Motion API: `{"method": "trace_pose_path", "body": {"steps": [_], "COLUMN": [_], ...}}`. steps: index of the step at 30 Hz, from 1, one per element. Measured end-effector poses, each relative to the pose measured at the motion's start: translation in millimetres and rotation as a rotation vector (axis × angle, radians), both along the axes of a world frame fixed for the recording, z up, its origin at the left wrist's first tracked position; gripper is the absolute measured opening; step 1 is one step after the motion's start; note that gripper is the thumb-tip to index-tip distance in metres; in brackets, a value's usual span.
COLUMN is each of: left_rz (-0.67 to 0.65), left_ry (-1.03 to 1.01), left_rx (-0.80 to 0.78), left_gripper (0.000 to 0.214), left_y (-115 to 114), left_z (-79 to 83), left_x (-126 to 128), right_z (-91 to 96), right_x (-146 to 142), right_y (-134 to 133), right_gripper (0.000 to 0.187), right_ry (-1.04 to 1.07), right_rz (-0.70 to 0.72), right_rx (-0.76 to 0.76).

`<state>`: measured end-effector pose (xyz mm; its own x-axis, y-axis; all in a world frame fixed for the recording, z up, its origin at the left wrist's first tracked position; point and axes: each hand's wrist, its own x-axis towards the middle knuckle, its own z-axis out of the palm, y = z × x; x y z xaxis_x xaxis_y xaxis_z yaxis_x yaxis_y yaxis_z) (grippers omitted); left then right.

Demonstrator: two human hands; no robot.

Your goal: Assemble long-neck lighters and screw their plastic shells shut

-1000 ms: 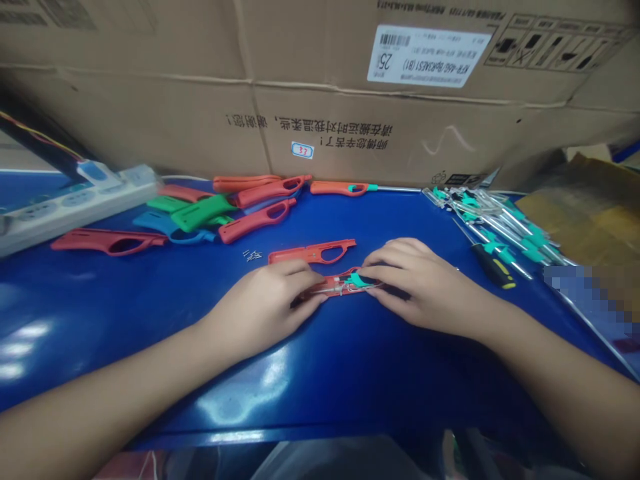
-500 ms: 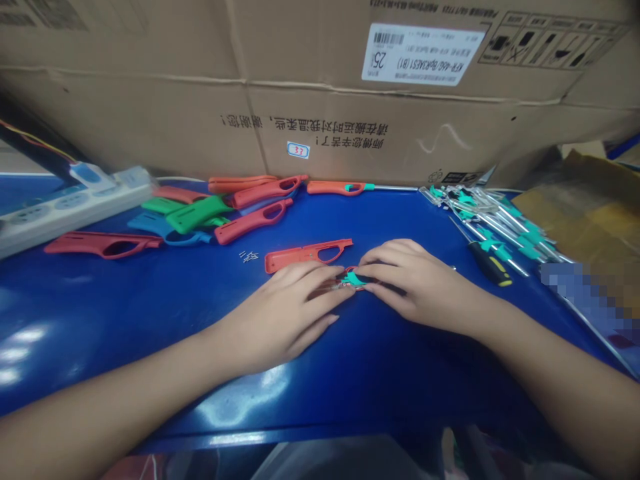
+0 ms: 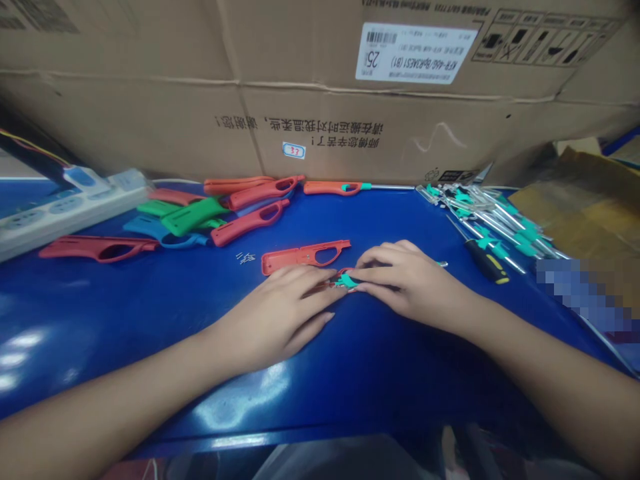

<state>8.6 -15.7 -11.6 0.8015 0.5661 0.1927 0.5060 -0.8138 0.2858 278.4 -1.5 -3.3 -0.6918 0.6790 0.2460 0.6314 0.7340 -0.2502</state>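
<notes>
Both hands meet at a lighter core with a green trigger [image 3: 347, 281], set at a red lighter half-shell mostly covered by my fingers. My left hand [image 3: 287, 310] is closed over the left part of that half-shell, palm down. From the right, my right hand [image 3: 405, 280] pinches the lighter core around its green trigger; a metal tip shows beyond the knuckles. Just behind the hands lies another red half-shell [image 3: 280, 261], hollow side up. Beside it is a small heap of screws [image 3: 245, 258].
Red, green and blue shells [image 3: 193, 218] lie at the left near a white power strip [image 3: 75, 207]. An orange lighter [image 3: 330, 189] lies along a cardboard box [image 3: 320, 100]. Right are several lighter cores [image 3: 505, 220] and a black-yellow screwdriver [image 3: 487, 263] on the blue table [image 3: 350, 380].
My right hand has shifted slightly left with the lighter core, and its fingertips now press by the green trigger. The left hand stays nearly in place. The whole view has moved slightly.
</notes>
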Motion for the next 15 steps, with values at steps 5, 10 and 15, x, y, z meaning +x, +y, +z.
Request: {"method": "trace_pose_path", "body": {"steps": [5, 10, 15], "left_rz": [0.005, -0.009, -0.016], "left_ry": [0.019, 0.004, -0.007], "left_rx": [0.022, 0.057, 0.054], "left_gripper": [0.04, 0.04, 0.04], "left_y": [-0.1, -0.2, -1.1], "left_z": [0.2, 0.4, 0.1], "left_x": [-0.3, 0.1, 0.7], "right_z": [5.2, 11.3, 8.3], "right_x": [3.6, 5.6, 4.5], "right_y": [0.9, 0.1, -0.9], "right_gripper": [0.028, 0.033, 0.03], "right_ry": [-0.041, -0.061, -0.051], "right_rz": [0.036, 0.051, 0.033], "right_rx": [-0.057, -0.105, -0.062]}}
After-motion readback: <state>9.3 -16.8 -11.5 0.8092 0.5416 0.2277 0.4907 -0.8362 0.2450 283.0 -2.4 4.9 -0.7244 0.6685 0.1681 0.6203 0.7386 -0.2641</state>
